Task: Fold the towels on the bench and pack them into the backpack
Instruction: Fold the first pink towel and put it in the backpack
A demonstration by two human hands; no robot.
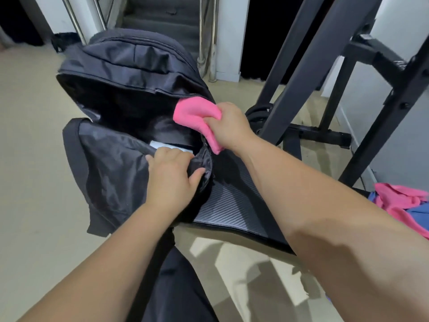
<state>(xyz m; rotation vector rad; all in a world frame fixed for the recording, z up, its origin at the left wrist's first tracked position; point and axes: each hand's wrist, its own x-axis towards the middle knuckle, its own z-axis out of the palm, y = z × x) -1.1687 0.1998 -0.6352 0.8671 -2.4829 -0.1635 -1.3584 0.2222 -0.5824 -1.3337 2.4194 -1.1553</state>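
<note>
Gaping wide at the left, the black backpack (130,66) rests on the near end of the bench (232,205), its dark main compartment facing the camera and its front flap folded down toward the floor. The left hand (171,182) grips the near edge of the opening beside the zipper, fingers curled over the fabric and thumb pressed against it. Just beyond those fingers a pale, flat item (157,144) shows inside the bag — what it is cannot be told. At the right rim of the opening, a folded pink towel (192,112) is clenched in the right hand (228,126), partly over the compartment. Behind the right arm stands a black metal frame (301,73). Far right on the bench lies a loose heap of pink towels (399,201) over a blue towel (417,214).
</note>
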